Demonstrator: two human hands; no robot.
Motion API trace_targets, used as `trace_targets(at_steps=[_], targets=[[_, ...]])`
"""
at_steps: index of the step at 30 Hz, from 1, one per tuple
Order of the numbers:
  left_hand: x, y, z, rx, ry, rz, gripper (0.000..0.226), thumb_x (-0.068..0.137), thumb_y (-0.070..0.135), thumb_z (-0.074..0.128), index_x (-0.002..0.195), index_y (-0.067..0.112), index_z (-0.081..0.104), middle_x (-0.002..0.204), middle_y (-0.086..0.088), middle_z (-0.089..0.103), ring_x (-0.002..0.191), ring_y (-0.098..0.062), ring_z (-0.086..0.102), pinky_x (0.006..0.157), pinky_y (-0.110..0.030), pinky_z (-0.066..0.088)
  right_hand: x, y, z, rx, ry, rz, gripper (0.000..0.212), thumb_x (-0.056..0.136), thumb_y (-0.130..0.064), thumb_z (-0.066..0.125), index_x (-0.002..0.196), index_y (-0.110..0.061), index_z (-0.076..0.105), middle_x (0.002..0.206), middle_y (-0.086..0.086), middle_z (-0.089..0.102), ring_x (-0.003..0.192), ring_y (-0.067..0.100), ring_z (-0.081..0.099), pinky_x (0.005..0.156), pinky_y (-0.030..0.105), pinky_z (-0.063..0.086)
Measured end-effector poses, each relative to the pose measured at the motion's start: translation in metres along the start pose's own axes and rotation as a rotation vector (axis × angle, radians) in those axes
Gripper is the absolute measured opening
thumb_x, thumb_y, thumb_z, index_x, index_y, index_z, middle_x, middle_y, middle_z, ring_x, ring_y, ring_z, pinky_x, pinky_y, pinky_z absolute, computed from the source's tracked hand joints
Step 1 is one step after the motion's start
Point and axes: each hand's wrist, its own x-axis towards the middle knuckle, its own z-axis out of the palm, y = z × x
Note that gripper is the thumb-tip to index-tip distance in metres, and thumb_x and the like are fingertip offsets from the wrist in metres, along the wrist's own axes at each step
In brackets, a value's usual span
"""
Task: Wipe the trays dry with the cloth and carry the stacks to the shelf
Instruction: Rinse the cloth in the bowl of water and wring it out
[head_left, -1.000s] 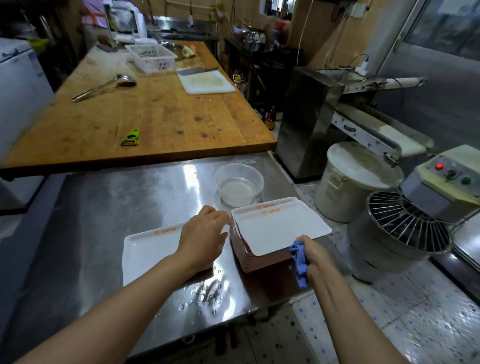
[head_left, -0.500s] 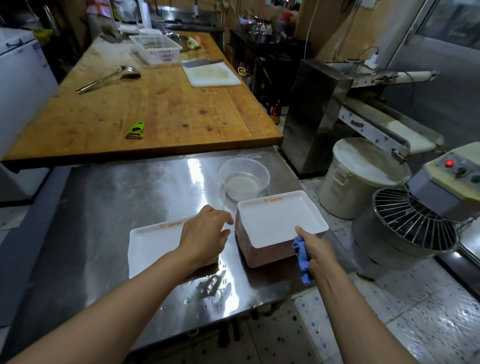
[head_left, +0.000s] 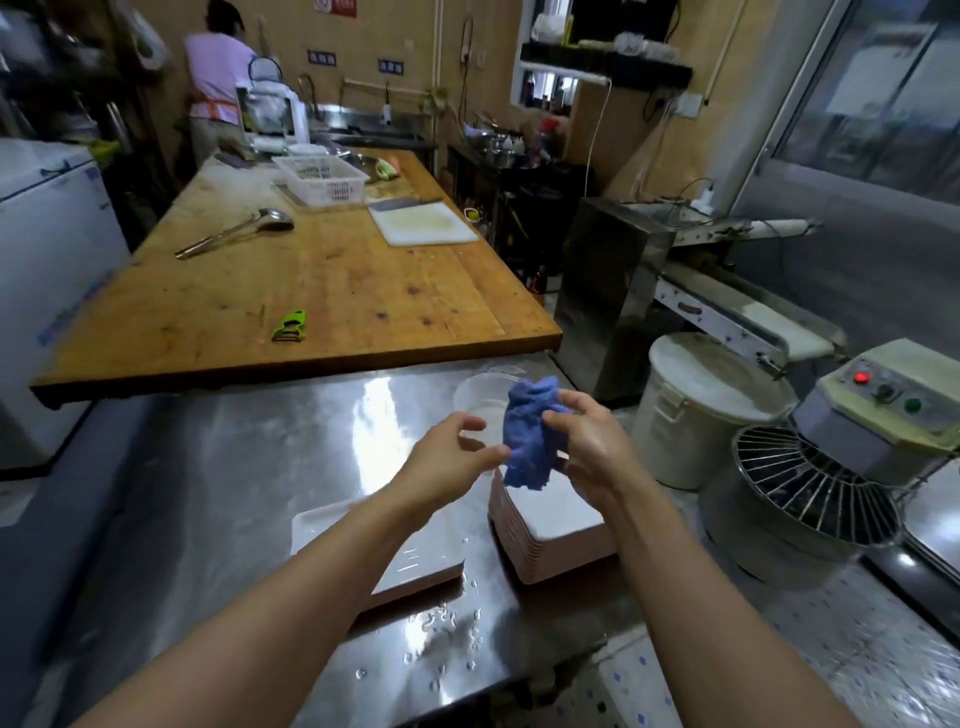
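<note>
two hands are raised above the brushed steel table (head_left: 218, 467). the right hand (head_left: 587, 449) grips a crumpled blue cloth (head_left: 530, 436) (soft, nubbly terry), fingers curled round it. the left hand (head_left: 449, 460) is just beside the cloth with loosely bent fingers; whether its fingertips touch the fabric, i cannot tell. below them a stack of flat rectangular white trays (head_left: 561, 535) with pinkish edges sits beside a single white tray (head_left: 415, 561), water droplets beading on the metal near both. a round clear plastic container (head_left: 475, 397) stands behind the hands.
</note>
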Motion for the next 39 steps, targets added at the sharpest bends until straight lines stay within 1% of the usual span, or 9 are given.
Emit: trace_targets(at_steps=[6, 12, 17, 19, 22, 25, 30, 34, 39], targets=[[0.024, 0.023, 0.001, -0.393, -0.205, -0.186, 0.036, 0.096, 0.034, 0.050, 0.127, 0.018, 0.044, 0.122, -0.007, 0.058, 0.112, -0.028, 0.054, 0.099, -0.055, 0.035, 0.021, -0.017, 0.014, -0.046, -0.055, -0.052, 0.019, 0.096, -0.010, 0.046, 0.110, -0.009, 0.058, 0.113, 0.017, 0.062, 0.106, 0.031, 0.060, 0.094, 0.047, 0.049], [0.084, 0.027, 0.010, -0.961, -0.194, -0.441, 0.037, 0.098, 0.031, 0.044, 0.125, 0.008, 0.052, 0.121, -0.020, 0.061, 0.109, -0.035, 0.059, 0.080, -0.043, 0.051, 0.074, -0.025, 0.001, 0.063, -0.185, -0.105, 0.020, 0.090, 0.004, 0.048, 0.091, -0.010, 0.063, 0.095, 0.016, 0.065, 0.079, 0.019, 0.065, 0.069, 0.029, 0.055], [0.144, 0.033, 0.016, -0.753, -0.032, -0.471, 0.017, 0.097, 0.019, 0.045, 0.093, 0.008, 0.058, 0.072, -0.011, 0.067, 0.061, -0.019, 0.063, 0.045, -0.024, 0.047, 0.142, -0.032, -0.028, -0.074, -0.538, -0.066, 0.068, 0.081, 0.021, 0.045, 0.126, -0.029, 0.052, 0.119, 0.008, 0.058, 0.105, 0.025, 0.063, 0.077, 0.040, 0.057], [0.165, 0.033, 0.020, -0.598, 0.075, -0.392, 0.008, 0.095, 0.011, 0.046, 0.090, 0.015, 0.051, 0.069, -0.009, 0.060, 0.056, -0.017, 0.057, 0.046, -0.024, 0.043, 0.166, -0.035, -0.030, -0.186, -0.641, -0.077, 0.056, 0.082, 0.019, 0.047, 0.117, -0.021, 0.061, 0.120, 0.008, 0.059, 0.102, 0.021, 0.065, 0.074, 0.033, 0.058], [0.189, 0.025, 0.026, -0.336, 0.210, -0.236, 0.006, 0.097, 0.018, 0.044, 0.095, 0.022, 0.049, 0.062, -0.002, 0.057, 0.045, -0.010, 0.050, 0.042, -0.016, 0.039, 0.195, -0.033, -0.023, -0.213, -0.493, -0.142, 0.026, 0.082, 0.015, 0.055, 0.089, -0.007, 0.066, 0.104, 0.016, 0.066, 0.085, 0.022, 0.066, 0.065, 0.024, 0.058], [0.200, 0.017, 0.031, -0.126, 0.160, -0.047, 0.015, 0.098, 0.034, 0.044, 0.092, 0.029, 0.057, 0.070, 0.009, 0.060, 0.057, -0.004, 0.052, 0.046, -0.016, 0.043, 0.225, -0.024, -0.017, -0.189, -0.333, -0.176, 0.015, 0.083, 0.010, 0.059, 0.091, -0.002, 0.066, 0.096, 0.020, 0.067, 0.078, 0.021, 0.066, 0.065, 0.027, 0.059], [0.221, 0.012, 0.040, 0.155, 0.227, 0.113, 0.015, 0.093, 0.026, 0.052, 0.078, 0.029, 0.053, 0.072, 0.009, 0.055, 0.063, -0.008, 0.051, 0.056, -0.025, 0.042, 0.254, -0.016, -0.015, -0.171, -0.315, -0.217, 0.011, 0.082, 0.004, 0.065, 0.086, -0.005, 0.066, 0.089, 0.017, 0.068, 0.080, 0.023, 0.068, 0.068, 0.029, 0.060], [0.235, 0.006, 0.037, -0.151, 0.116, -0.064, 0.029, 0.098, 0.028, 0.043, 0.075, 0.018, 0.057, 0.058, 0.004, 0.055, 0.051, -0.011, 0.049, 0.046, -0.021, 0.040, 0.264, -0.007, -0.026, -0.201, -0.358, -0.272, 0.012, 0.080, 0.003, 0.067, 0.085, -0.007, 0.066, 0.088, 0.011, 0.068, 0.083, 0.021, 0.068, 0.075, 0.031, 0.059], [0.248, -0.004, 0.035, -0.604, 0.014, -0.359, 0.029, 0.098, 0.038, 0.043, 0.084, 0.015, 0.054, 0.047, 0.004, 0.043, 0.035, -0.006, 0.037, 0.034, -0.014, 0.030, 0.266, 0.011, -0.024, -0.218, -0.350, -0.411, 0.019, 0.073, 0.010, 0.069, 0.076, -0.009, 0.065, 0.084, -0.001, 0.066, 0.077, 0.005, 0.063, 0.074, 0.018, 0.052]])
